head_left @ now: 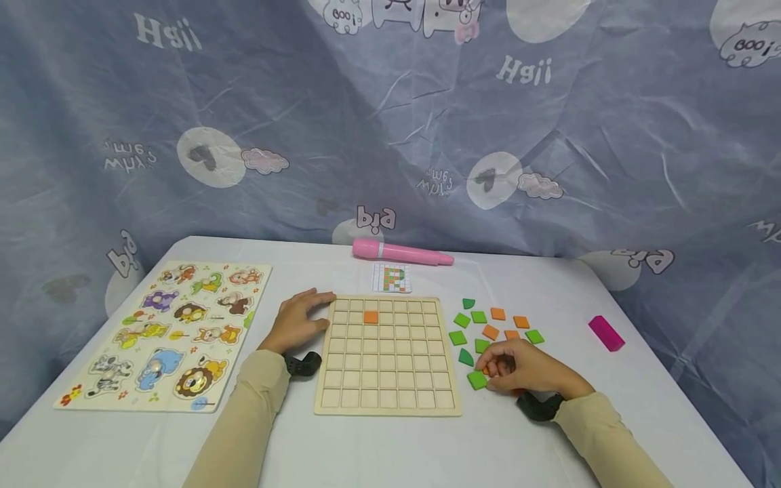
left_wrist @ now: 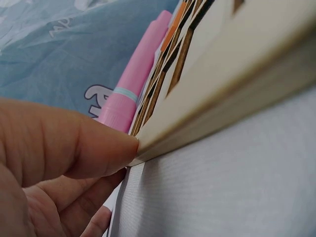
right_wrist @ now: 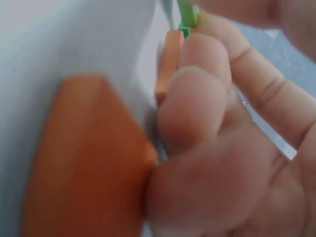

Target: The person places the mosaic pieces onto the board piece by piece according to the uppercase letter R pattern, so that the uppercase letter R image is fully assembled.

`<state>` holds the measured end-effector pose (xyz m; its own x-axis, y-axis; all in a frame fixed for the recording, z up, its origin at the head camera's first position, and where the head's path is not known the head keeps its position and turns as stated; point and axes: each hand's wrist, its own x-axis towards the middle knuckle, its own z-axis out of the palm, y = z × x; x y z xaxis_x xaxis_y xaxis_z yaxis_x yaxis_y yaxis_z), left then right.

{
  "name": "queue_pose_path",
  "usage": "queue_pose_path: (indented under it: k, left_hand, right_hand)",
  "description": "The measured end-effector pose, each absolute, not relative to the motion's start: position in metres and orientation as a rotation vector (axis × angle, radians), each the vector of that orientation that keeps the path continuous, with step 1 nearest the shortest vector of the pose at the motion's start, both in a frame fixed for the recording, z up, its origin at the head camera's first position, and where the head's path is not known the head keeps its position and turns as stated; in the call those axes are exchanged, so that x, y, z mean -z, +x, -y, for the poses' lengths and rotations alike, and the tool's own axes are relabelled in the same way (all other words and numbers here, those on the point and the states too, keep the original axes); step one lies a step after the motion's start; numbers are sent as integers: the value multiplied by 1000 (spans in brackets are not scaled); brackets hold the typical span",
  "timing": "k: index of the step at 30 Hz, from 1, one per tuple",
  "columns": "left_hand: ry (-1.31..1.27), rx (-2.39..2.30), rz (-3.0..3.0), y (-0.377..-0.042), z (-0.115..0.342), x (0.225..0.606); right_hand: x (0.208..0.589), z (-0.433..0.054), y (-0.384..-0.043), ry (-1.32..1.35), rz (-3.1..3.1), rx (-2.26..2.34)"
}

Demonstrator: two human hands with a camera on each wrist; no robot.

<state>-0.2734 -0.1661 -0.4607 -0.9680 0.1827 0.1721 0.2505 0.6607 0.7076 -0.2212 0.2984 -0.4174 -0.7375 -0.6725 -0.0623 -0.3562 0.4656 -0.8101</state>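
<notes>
A light wooden grid board (head_left: 388,411) lies in front of me, with one orange square tile (head_left: 371,317) in a cell of its second row. My left hand (head_left: 297,321) rests at its upper left corner, thumb and forefinger touching the edge; the thumb's contact shows in the left wrist view. To the board's right, my right hand (head_left: 518,366) pinches a green square tile (head_left: 477,380) between thumb and forefinger. The right wrist view shows that green tile (right_wrist: 187,12) at the fingertips. An orange tile (right_wrist: 89,163) is close to the curled fingers, which partly hide other pieces.
Loose green and orange tiles (head_left: 490,332) lie right of the board. Behind it are a pattern card (head_left: 392,278) and a pink toy microphone (head_left: 403,253). An animal puzzle board (head_left: 165,339) lies left, a magenta block (head_left: 607,333) far right. A printed curtain (head_left: 390,135) hangs behind.
</notes>
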Motion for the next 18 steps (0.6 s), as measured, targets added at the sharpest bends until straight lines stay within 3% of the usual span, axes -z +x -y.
queue_pose_path:
  k: [8, 18]
  left_hand:
    - [-383, 1199, 2785, -275, 165, 463]
    - [-376, 1183, 2791, -274, 165, 461]
  right_hand:
    - [411, -299, -223, -944, -2384, 1192]
    - [402, -280, -236, -787, -2399, 1277]
